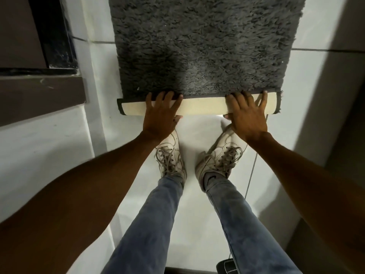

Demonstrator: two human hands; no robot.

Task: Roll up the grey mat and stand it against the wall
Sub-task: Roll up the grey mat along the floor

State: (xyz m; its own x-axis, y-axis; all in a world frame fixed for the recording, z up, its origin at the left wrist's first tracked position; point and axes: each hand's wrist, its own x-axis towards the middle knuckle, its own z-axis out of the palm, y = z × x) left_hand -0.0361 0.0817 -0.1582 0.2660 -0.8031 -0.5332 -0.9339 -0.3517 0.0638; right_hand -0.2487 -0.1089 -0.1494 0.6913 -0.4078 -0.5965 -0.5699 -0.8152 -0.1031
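The shaggy grey mat [199, 42] lies flat on the white tiled floor ahead of me. Its near edge is turned over into a narrow roll [203, 106] that shows the cream backing. My left hand [161, 113] rests on the left part of that roll, fingers spread over its top and thumb tucked under the near side. My right hand [247, 113] grips the right part the same way. Both hands sit just above my white sneakers.
A dark door frame and brown step [39, 89] stand at the left. A white wall [335, 76] runs along the right, with a shadowed corner beyond it. My legs in blue jeans [197, 224] fill the lower middle. A small dark object [227, 266] lies at the bottom edge.
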